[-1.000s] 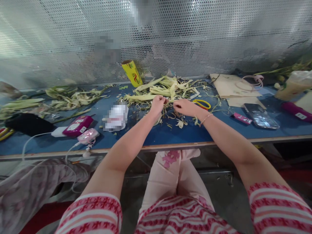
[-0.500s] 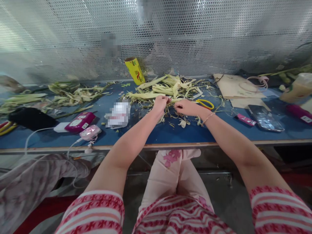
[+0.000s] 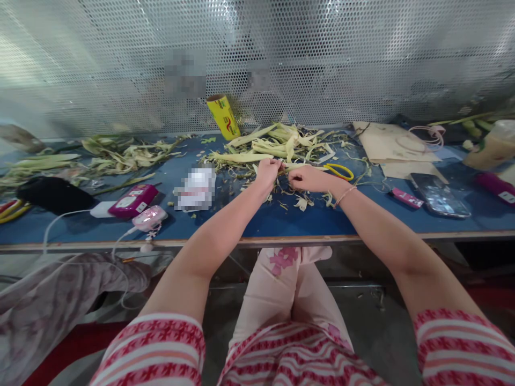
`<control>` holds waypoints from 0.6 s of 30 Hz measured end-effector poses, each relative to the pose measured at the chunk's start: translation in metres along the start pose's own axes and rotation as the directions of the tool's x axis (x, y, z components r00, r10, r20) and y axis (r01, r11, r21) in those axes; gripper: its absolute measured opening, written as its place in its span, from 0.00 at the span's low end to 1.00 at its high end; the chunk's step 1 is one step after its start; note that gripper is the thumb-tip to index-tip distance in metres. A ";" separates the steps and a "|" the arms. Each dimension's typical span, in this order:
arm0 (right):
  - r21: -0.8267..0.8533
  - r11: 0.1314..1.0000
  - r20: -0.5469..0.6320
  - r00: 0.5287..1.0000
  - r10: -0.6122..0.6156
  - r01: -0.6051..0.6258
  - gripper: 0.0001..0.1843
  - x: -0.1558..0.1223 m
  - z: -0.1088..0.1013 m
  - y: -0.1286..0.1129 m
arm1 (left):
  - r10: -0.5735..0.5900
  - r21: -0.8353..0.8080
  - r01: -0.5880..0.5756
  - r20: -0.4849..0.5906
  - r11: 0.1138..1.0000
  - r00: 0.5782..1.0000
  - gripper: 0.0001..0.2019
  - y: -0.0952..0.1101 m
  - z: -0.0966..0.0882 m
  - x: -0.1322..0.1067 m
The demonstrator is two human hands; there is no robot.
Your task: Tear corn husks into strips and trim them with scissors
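Note:
My left hand (image 3: 269, 176) is closed, its thumb and fingertips pinching the end of a pale green plant strip (image 3: 291, 165) at the near side of a heap. Just to its right, my right hand (image 3: 306, 178) has its fingers curled in against the same strip; what lies inside them is hidden. Behind both hands spreads the heap of pale green leaves and stalks (image 3: 277, 143), with thin shreds scattered about. Yellow-handled scissors (image 3: 340, 171) lie beside my right wrist, partly covered by plant bits.
A yellow cardboard tube (image 3: 224, 118) stands tilted behind the heap. Leftward are a blurred white packet (image 3: 196, 188), a magenta power bank (image 3: 133, 201) with cables and another plant pile (image 3: 129, 155). Brown paper (image 3: 388, 142), a phone (image 3: 439, 194) and a drink cup (image 3: 491, 145) lie rightward.
Both hands stay at nearly the same spot, with my left fingertips shifting very slightly. The pale strip between the hands shows a little more plainly.

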State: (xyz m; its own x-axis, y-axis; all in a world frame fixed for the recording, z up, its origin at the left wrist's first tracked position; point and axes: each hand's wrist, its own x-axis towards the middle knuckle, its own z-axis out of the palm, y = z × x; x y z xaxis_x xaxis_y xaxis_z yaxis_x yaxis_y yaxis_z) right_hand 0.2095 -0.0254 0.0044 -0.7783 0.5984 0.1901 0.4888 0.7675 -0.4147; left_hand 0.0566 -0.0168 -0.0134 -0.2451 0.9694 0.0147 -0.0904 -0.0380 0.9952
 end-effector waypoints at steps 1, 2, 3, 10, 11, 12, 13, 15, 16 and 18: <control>-0.002 1.000 0.008 1.000 0.003 -0.003 0.06 0.000 0.000 0.000 | -0.004 -0.010 0.004 0.001 1.000 1.000 0.14 -0.001 0.000 0.000; -0.006 1.000 0.015 1.000 0.007 -0.007 0.06 0.000 0.000 0.000 | -0.011 -0.019 0.011 0.002 1.000 1.000 0.14 -0.001 0.001 -0.001; -0.012 1.000 0.017 1.000 0.010 -0.010 0.06 0.000 0.001 0.001 | -0.021 -0.029 0.021 0.007 0.999 1.000 0.14 0.000 0.000 -0.002; 0.009 0.994 -0.183 0.978 0.104 -0.104 0.08 -0.004 0.004 0.008 | -0.060 -0.119 0.075 0.124 0.990 0.990 0.12 0.019 -0.015 -0.010; 0.064 0.990 -0.213 0.968 0.135 -0.124 0.08 -0.004 0.004 0.008 | -0.046 -0.127 0.064 0.141 0.990 0.989 0.12 0.021 -0.017 -0.010; 0.137 0.981 -0.227 0.959 0.169 -0.140 0.08 -0.004 0.004 0.008 | -0.030 -0.136 0.052 0.156 0.989 0.987 0.11 0.022 -0.019 -0.010; 0.223 0.962 -0.227 0.952 0.207 -0.156 0.09 -0.004 0.003 0.008 | -0.013 -0.142 0.037 0.172 0.989 0.985 0.11 0.023 -0.021 -0.009; 0.394 0.900 -0.215 0.934 0.285 -0.185 0.10 -0.003 0.003 0.008 | 0.026 -0.137 0.001 0.195 0.991 0.981 0.11 0.022 -0.022 -0.009; 0.464 0.864 -0.211 0.923 0.322 -0.196 0.10 -0.002 0.003 0.008 | 0.051 -0.118 -0.028 0.201 0.993 0.978 0.10 0.022 -0.022 -0.008; 0.549 0.812 -0.225 0.901 0.372 -0.198 0.09 -0.001 0.004 0.010 | 0.106 -0.058 -0.095 0.219 0.994 0.970 0.10 0.019 -0.022 -0.007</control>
State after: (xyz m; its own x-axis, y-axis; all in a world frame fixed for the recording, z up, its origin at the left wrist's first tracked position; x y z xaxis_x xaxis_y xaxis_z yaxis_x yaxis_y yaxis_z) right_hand 0.2135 -0.0191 -0.0030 -0.4306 0.8759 0.2177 0.3347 0.3790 -0.8628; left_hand 0.0357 -0.0296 0.0035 -0.0361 0.9894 0.1407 -0.1229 -0.1441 0.9819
